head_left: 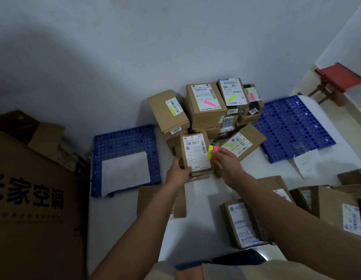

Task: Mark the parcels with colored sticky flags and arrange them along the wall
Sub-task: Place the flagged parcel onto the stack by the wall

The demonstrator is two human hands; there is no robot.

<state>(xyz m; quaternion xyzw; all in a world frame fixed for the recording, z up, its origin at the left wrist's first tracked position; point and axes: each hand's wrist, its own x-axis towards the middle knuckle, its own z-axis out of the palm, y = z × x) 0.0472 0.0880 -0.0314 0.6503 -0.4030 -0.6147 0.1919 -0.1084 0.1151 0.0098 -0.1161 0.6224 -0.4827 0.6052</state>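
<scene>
My left hand [178, 171] grips the lower left corner of a small brown parcel [195, 154] with a white shipping label, held up in front of me. My right hand [226, 162] pinches a pad of sticky flags [213, 152], yellow and pink, at the parcel's right edge. Behind it a stack of flagged parcels [208, 106] stands against the wall, with pink and yellow flags on their labels. One more flagged parcel [241, 143] lies flat beside the stack.
Blue perforated plastic pallets lie left [125, 142] and right [292, 126] of the stack. A large printed carton [34, 199] fills the left side. Several unflagged parcels [244, 223] sit at lower right. A red stool [337, 81] stands at the far right.
</scene>
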